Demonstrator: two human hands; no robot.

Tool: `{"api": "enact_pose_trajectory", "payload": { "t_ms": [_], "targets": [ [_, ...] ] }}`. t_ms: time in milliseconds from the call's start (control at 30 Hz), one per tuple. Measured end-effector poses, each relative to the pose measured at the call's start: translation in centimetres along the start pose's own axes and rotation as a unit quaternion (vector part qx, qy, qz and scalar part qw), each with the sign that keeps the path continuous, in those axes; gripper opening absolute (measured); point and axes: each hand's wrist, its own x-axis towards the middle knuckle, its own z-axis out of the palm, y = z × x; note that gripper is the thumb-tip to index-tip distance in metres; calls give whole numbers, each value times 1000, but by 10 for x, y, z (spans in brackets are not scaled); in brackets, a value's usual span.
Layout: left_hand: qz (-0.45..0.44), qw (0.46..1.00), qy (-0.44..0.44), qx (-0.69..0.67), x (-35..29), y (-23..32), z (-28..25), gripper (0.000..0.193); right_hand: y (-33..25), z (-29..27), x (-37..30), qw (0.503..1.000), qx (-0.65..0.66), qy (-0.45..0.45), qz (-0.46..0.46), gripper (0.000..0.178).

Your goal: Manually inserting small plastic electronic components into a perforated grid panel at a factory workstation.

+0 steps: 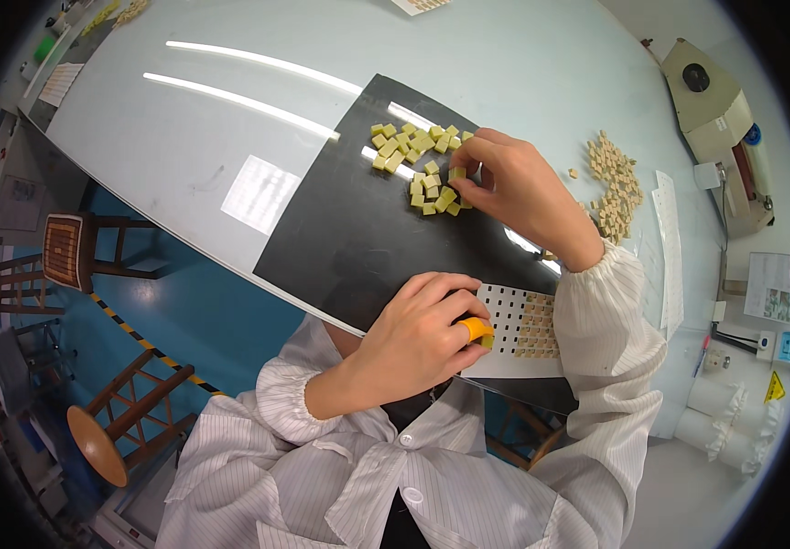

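My right hand [514, 174] reaches over the black mat [322, 229], its thumb and fingers pinching a yellow-green block [457, 174]. Several loose blocks of the same kind [404, 144] lie scattered on the mat to the left of that hand. Closer to me, my left hand [418, 334] is closed at the left edge of a white perforated sheet [503, 339]. An orange band [476, 329] wraps one of its fingers. A bit of yellow-green shows just below the band, seemingly a block in the fingertips. Small tan pieces [538, 329] sit in rows on the sheet's right part.
A pile of small tan cubes [616, 183] lies on the glossy table [203, 119] to the right. Beyond it are a long white strip [668, 256] and a beige machine [711, 101]. Wooden stools [129, 416] stand on the blue floor at left.
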Motion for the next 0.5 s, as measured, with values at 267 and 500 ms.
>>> {"api": "enact_pose_trajectory", "payload": {
  "t_ms": [267, 500],
  "targets": [
    [10, 1000, 1, 25, 2, 0, -4, 16, -45, -29, -67, 997, 66, 6, 37, 16],
    [8, 999, -12, 29, 3, 2, -5, 21, -64, -12, -141, 995, 64, -27, 69, 23]
  ]
}}
